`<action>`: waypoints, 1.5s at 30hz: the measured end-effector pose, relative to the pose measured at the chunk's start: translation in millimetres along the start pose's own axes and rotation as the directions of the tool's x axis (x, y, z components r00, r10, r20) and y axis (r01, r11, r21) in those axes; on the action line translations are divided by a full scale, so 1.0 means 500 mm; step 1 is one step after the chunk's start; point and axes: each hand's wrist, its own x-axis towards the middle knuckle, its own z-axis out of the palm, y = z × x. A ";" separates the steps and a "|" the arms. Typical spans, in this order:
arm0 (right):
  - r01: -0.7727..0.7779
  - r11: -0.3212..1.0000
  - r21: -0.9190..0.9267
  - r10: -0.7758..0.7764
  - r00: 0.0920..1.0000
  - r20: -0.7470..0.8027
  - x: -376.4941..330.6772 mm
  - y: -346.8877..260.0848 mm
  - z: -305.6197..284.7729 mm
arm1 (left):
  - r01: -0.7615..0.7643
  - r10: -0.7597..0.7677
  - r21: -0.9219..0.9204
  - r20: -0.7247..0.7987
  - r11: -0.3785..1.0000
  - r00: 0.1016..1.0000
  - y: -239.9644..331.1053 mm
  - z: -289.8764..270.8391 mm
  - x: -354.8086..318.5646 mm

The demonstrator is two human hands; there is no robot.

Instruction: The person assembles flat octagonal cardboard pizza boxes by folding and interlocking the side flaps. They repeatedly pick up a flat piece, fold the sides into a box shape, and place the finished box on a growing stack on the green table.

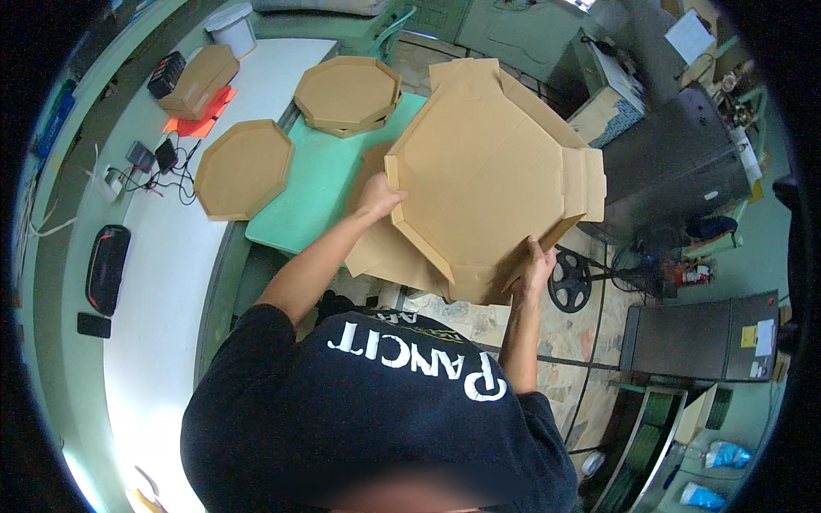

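Between my hands is a large, partly folded cardboard tray [483,175], eight-sided, with some edges standing up and other flaps spread outward. My left hand [379,197] grips its left edge, fingers closed around the raised wall. At the lower right, my right hand [535,263] holds the tray's side near a folded corner, the thumb on the inner face. Under the tray another flat cardboard sheet [385,248] shows, reaching over the green table [295,192]. Finished-looking octagonal trays [349,90] are stacked at the table's far end.
One more octagonal tray [244,169] rests at the edge of the white counter [158,316] on the left. That counter also bears a cardboard box [201,81], a white bucket [232,32], cables and a black speaker [109,269]. A black wheel-like object [569,280] stands on the floor at right.
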 end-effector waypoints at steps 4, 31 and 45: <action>-0.047 0.999 0.023 0.046 0.999 0.022 0.005 0.043 0.031 | 0.150 -0.151 0.123 -0.005 0.981 0.989 -0.015 -0.013 0.000; 0.628 0.338 -0.701 -0.152 0.772 0.617 -0.010 0.307 -0.029 | -0.458 0.352 0.344 0.329 0.820 0.876 -0.189 -0.156 -0.048; 0.833 0.239 -0.498 0.106 0.488 0.867 0.066 0.334 0.125 | -0.531 0.293 0.362 0.539 0.766 0.790 -0.198 -0.025 -0.085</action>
